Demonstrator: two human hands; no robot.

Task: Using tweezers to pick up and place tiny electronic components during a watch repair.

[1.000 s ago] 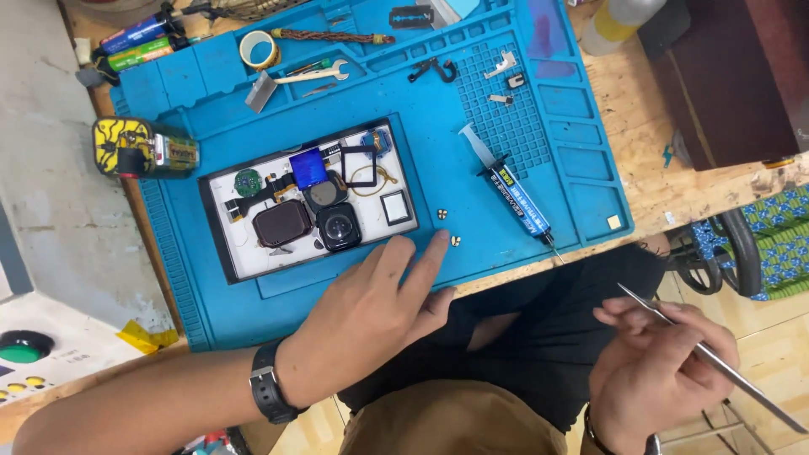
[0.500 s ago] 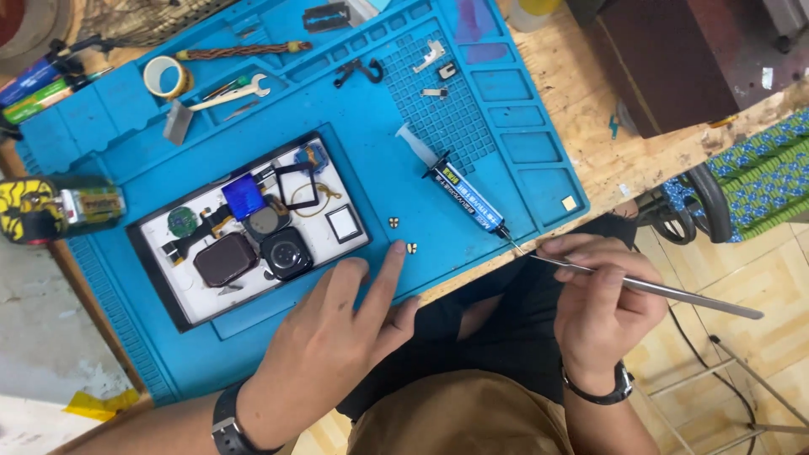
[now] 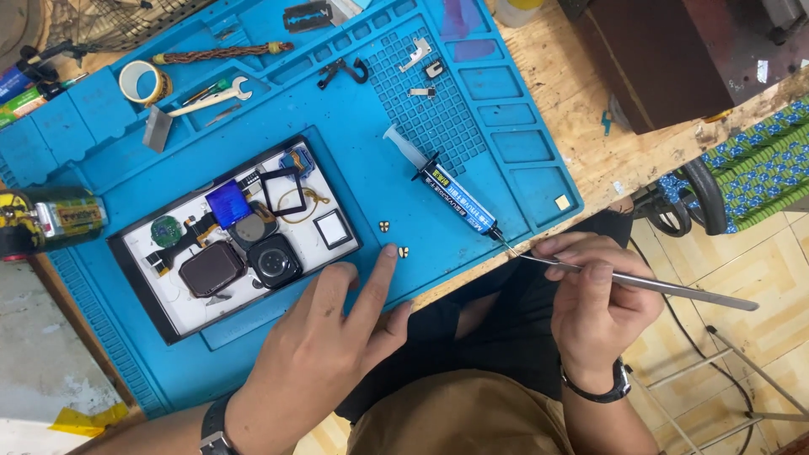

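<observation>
My left hand (image 3: 324,345) rests flat on the blue work mat (image 3: 379,181), fingers spread, index fingertip right beside a tiny gold-and-white chip (image 3: 403,251); a second like chip (image 3: 384,226) lies just above. My right hand (image 3: 594,307) grips thin metal tweezers (image 3: 640,284), their point touching the needle tip of a syringe tube (image 3: 447,190) lying on the mat. A black-rimmed white tray (image 3: 234,236) to the left holds disassembled smartwatch parts: a dark screen, a round-sensor back, a blue piece, flex cables.
Tape roll (image 3: 141,82), small wrench (image 3: 211,97), razor blade (image 3: 308,14) and small metal brackets (image 3: 419,53) lie on the mat's upper part. A yellow-black bottle (image 3: 46,221) lies at the left. A dark brown box (image 3: 674,59) stands on the wooden bench at right.
My right hand has risen from my lap and brought the tweezers' tip to the syringe's needle. My left hand stays on the mat near the chips. The view has shifted.
</observation>
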